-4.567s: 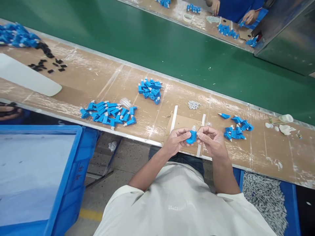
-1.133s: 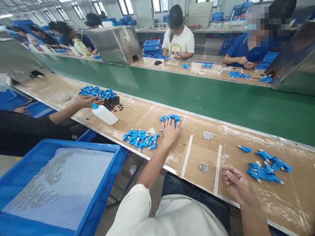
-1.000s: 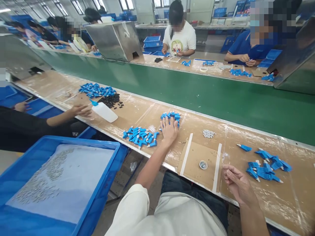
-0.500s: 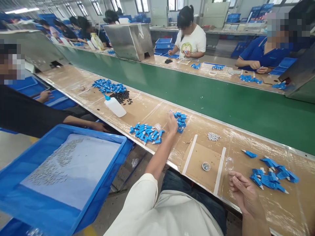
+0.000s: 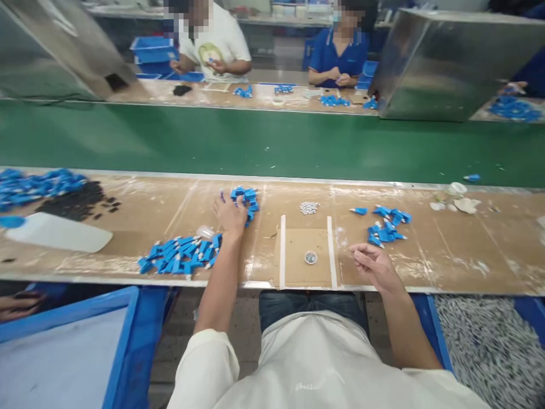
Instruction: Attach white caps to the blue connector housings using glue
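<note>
My left hand reaches over the table at the left edge of a small cluster of blue plastic pieces. Its fingers look apart, and part of the cluster is behind them. Closer to me, a larger heap of blue pieces with white tips lies beside my left forearm. My right hand is closed in a pinch on a thin stick, which points up and left. Between the hands, a cardboard sheet with white strips carries a small round dish. Small whitish-grey parts lie behind it.
More blue pieces lie beyond my right hand. A white squeeze bottle and black parts are at left. A green belt runs behind the table; co-workers sit across. Blue bins flank me.
My view has swung right and levelled toward the table. The left hand's fingers now look more spread beside the blue cluster. The right hand keeps its pinch on the thin stick.
</note>
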The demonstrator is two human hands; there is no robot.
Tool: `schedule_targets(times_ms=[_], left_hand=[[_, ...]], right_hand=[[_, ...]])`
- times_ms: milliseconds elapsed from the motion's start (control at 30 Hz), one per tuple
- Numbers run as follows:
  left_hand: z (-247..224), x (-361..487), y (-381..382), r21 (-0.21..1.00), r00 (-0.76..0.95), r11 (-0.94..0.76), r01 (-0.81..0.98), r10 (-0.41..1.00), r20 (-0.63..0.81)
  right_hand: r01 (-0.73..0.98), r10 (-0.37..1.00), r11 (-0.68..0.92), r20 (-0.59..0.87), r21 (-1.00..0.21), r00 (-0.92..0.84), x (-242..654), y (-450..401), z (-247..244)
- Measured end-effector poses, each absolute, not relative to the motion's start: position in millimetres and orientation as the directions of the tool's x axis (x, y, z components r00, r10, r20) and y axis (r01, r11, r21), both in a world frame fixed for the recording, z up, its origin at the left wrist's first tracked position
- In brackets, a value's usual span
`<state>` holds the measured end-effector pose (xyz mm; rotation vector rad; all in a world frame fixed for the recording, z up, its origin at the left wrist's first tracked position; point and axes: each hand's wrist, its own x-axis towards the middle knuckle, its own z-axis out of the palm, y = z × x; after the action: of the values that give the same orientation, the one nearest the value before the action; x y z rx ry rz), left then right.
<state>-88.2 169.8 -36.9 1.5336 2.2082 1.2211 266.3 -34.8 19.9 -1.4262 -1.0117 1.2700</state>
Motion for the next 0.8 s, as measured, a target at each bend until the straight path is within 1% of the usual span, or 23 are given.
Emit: schedule_targets(times_ms=[67, 100, 133, 167, 200, 233, 267, 300, 333, 400, 433, 467, 500, 533, 567, 600, 633, 667, 700, 733, 800], left_hand=[[-37.4, -90.0, 174.6, 0.752, -0.449, 0.095, 0.653, 0.847, 0.283], [-36.0, -89.1, 175.9, 0.768, -0.456, 0.084, 0.635, 0.843, 0.285], [-33.5, -87.3, 176.5, 0.785, -0.469, 0.071, 0.616, 0.834, 0.292], [-29.9, -85.0, 176.5, 0.799, -0.486, 0.058, 0.598, 0.819, 0.304], [-25.6, -82.2, 175.5, 0.813, -0.502, 0.038, 0.582, 0.802, 0.322], [-21.1, -79.0, 172.7, 0.824, -0.519, 0.014, 0.566, 0.782, 0.343], [-16.8, -75.3, 167.6, 0.832, -0.536, -0.010, 0.555, 0.760, 0.366], [-12.9, -70.9, 159.5, 0.834, -0.547, -0.033, 0.551, 0.741, 0.391], [-9.8, -65.6, 148.3, 0.832, -0.543, -0.068, 0.551, 0.728, 0.419], [-6.1, -51.0, 117.7, 0.812, -0.490, -0.155, 0.562, 0.729, 0.478], [-5.2, -41.6, 100.0, 0.803, -0.417, -0.261, 0.536, 0.745, 0.521], [-4.7, -31.1, 82.1, 0.802, -0.345, -0.344, 0.489, 0.768, 0.540], [-4.3, -20.0, 65.0, 0.815, -0.288, -0.393, 0.426, 0.795, 0.534], [-3.8, -8.9, 49.6, 0.846, -0.229, -0.409, 0.343, 0.837, 0.497], [-2.9, 1.7, 36.4, 0.886, -0.155, -0.393, 0.245, 0.886, 0.436], [-1.6, 11.2, 25.9, 0.921, -0.087, -0.361, 0.149, 0.923, 0.376], [0.1, 19.6, 18.3, 0.946, -0.023, -0.317, 0.060, 0.947, 0.319], [2.1, 27.0, 13.3, 0.963, 0.031, -0.269, -0.017, 0.963, 0.269], [4.4, 33.6, 10.8, 0.972, 0.070, -0.220, -0.080, 0.972, 0.226], [6.7, 39.5, 10.2, 0.976, 0.098, -0.170, -0.134, 0.978, 0.183], [11.1, 49.6, 12.4, 0.972, 0.148, -0.060, -0.227, 0.984, 0.095]], right_hand=[[0.217, 0.983, -0.114, -0.079, -0.970, 0.166, 281.5, -22.3, 21.9], [0.364, 0.983, -0.061, 0.007, -0.929, 0.184, 289.8, -12.4, 23.0], [0.521, 0.977, -0.021, 0.094, -0.853, 0.194, 298.1, -0.2, 24.1], [0.666, 0.968, -0.006, 0.164, -0.746, 0.192, 305.7, 13.7, 24.9], [0.785, 0.962, -0.018, 0.204, -0.619, 0.183, 312.5, 28.5, 25.2], [0.874, 0.964, -0.040, 0.213, -0.485, 0.162, 318.1, 43.3, 24.9], [0.931, 0.973, -0.054, 0.191, -0.361, 0.131, 322.4, 57.4, 23.8], [0.964, 0.983, -0.064, 0.148, -0.258, 0.105, 325.5, 70.1, 21.8], [0.981, 0.991, -0.067, 0.099, -0.181, 0.086, 327.4, 80.8, 19.2], [0.993, 0.997, -0.067, 0.021, -0.099, 0.069, 328.9, 96.3, 12.8], [0.994, 0.998, -0.069, 0.004, -0.086, 0.070, 328.8, 100.9, 9.6], [0.992, 0.997, -0.074, 0.005, -0.103, 0.075, 328.3, 103.6, 7.1], [0.983, 0.996, -0.082, 0.015, -0.163, 0.085, 327.3, 104.3, 5.3], [0.958, 0.995, -0.087, 0.021, -0.273, 0.097, 325.5, 103.0, 4.7], [0.899, 0.994, -0.090, 0.016, -0.429, 0.107, 322.5, 99.6, 5.3], [0.789, 0.994, -0.089, -0.002, -0.608, 0.111, 318.1, 94.3, 7.0], [0.632, 0.994, -0.086, -0.027, -0.770, 0.103, 312.1, 87.6, 9.7], [0.458, 0.995, -0.086, -0.056, -0.885, 0.078, 304.5, 79.9, 13.2], [0.302, 0.996, -0.090, -0.079, -0.949, 0.050, 295.8, 71.8, 17.1], [0.180, 0.995, -0.100, -0.097, -0.979, 0.024, 286.6, 63.8, 21.3], [0.039, 0.993, -0.121, -0.122, -0.992, -0.012, 268.9, 49.3, 29.1]])
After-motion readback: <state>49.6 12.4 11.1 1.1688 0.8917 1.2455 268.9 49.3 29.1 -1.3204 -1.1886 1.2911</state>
